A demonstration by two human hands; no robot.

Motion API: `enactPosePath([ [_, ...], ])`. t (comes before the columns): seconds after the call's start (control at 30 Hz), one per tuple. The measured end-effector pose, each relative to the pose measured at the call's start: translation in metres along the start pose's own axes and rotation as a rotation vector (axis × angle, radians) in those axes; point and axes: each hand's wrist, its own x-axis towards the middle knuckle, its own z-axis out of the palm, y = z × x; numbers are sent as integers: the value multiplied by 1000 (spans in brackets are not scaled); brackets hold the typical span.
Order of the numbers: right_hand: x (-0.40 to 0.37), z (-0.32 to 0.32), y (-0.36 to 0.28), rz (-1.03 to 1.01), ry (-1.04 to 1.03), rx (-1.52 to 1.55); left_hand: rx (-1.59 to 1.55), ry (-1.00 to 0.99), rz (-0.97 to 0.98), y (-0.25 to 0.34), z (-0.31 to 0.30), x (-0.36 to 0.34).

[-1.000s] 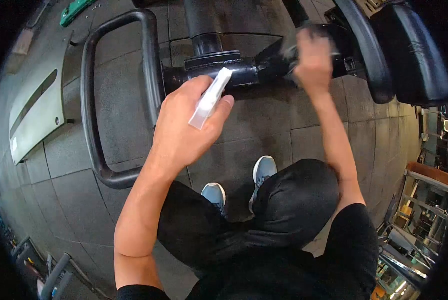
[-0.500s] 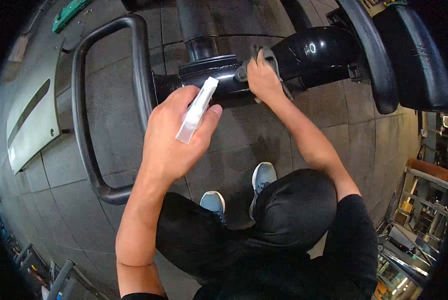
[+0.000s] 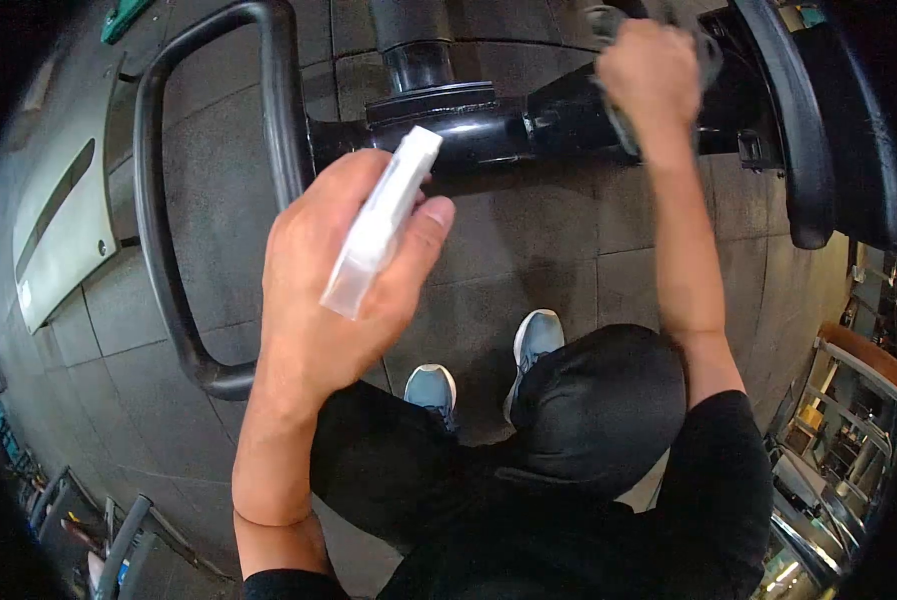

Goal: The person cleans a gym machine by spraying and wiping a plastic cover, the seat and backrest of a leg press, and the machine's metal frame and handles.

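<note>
My left hand [image 3: 309, 270] is closed around a spray bottle, its white spray head [image 3: 389, 205] showing above the fist; the bottle's body is hidden below. It is held in front of the black metal frame [image 3: 484, 138] of what looks like gym equipment. Farther right, my right hand [image 3: 654, 85] is closed on a grey cloth [image 3: 710, 62], slightly smeared by motion. The cloth lies against the thick dark part of the frame, near the black pads [image 3: 794, 130].
A looped black tube [image 3: 154, 190] stands left of the frame. Beyond it lies a pale slotted panel [image 3: 69, 235]. My shoes [image 3: 539, 335] rest on dark floor tiles [image 3: 529, 265]. Metal racks [image 3: 839, 400] line the right edge; more equipment [image 3: 129, 540] sits lower left.
My right hand has moved right and away from me along the frame with the cloth. My left hand keeps the spray bottle and has shifted slightly left in view.
</note>
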Motion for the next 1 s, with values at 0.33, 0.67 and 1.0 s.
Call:
enactPosePath([
  [0.33,-169,160,-123,-282,185,714,-141,184,-143,1,-24,-31],
  [0.67,-124,129,-234,-730,66,1205,-197,189,-163,10,-15,-22],
  [1.0,-160,148,-109,-283,-26,933,-257,211,-172,22,-22,-44],
])
